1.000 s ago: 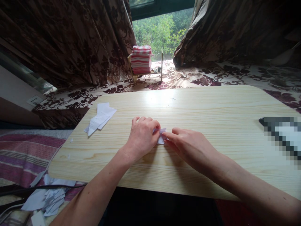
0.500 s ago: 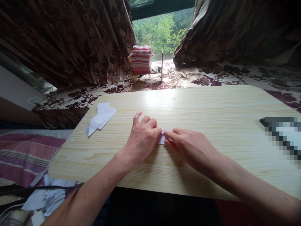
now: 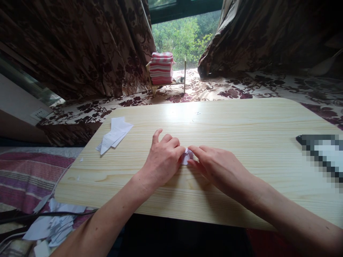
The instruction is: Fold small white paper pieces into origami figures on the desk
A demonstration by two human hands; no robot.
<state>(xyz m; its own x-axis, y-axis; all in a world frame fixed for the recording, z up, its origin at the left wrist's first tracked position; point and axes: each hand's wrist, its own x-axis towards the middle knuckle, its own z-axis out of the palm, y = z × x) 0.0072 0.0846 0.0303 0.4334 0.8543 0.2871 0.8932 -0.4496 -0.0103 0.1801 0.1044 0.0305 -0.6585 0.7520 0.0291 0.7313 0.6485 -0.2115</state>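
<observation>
Thumb and forefinger of the left hand (image 3: 162, 159) are clamped on the left edge of the small paper (image 3: 187, 157), low over the table (image 3: 249, 125) between both sets of fingers, and here's the right hand (image 3: 215, 160) at the other edge, forefinger at the top, thumb lower down, the two apart, and whether they pinch it I can't tell! Left of the fingers, larger sheets (image 3: 115, 135) overlap; beyond the fingertips, tiny scraps (image 3: 197, 113), then stacked towels (image 3: 161, 69) on a rack (image 3: 185, 75); well right of the fingers, a pixelated dark object (image 3: 321, 151)
</observation>
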